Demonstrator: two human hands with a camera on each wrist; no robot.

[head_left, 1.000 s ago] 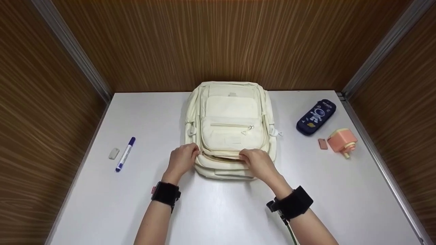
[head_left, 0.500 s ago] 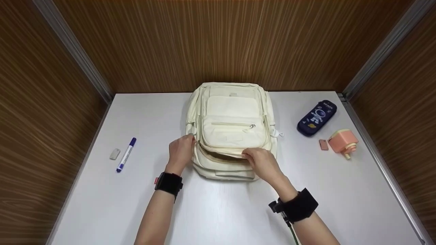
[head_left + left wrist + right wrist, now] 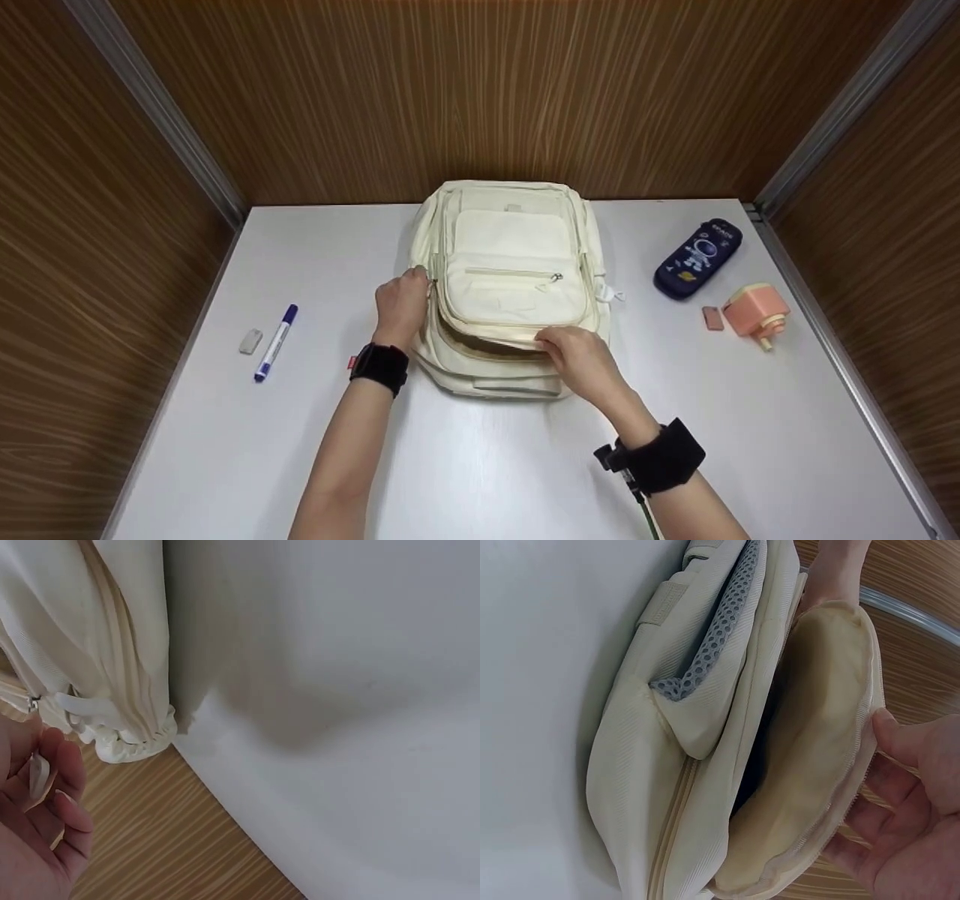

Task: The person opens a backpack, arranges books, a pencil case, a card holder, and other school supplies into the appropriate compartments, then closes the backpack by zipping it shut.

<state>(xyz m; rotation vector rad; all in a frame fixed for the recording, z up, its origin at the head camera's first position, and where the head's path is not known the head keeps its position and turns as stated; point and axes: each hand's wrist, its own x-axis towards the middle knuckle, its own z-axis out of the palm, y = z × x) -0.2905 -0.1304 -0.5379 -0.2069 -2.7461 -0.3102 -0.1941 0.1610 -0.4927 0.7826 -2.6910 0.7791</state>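
A cream backpack (image 3: pixel 517 232) lies on the white table with its front up. At its left side, my left hand (image 3: pixel 401 304) pinches a zipper pull (image 3: pixel 39 774), whose pale tab shows between the curled fingers in the left wrist view. My right hand (image 3: pixel 581 360) pinches the zipped edge (image 3: pixel 866 739) of the front compartment between thumb and fingers, lifting it away from the bag. The compartment gapes along its near end, and its beige lining (image 3: pixel 810 720) shows in the right wrist view. Its inner depth is dark.
On the right lie a navy pencil case (image 3: pixel 697 259), a small pink eraser (image 3: pixel 712 318) and a pink pencil sharpener (image 3: pixel 754 311) with a crank. To the left are a blue-capped marker (image 3: pixel 276 343) and a grey-white eraser (image 3: pixel 251 341). Wood-grain panels (image 3: pixel 480 97) enclose the table.
My left hand has slid away from me along the bag's left side with the zipper pull. The compartment's gap has widened. My right hand holds the edge in nearly the same place.
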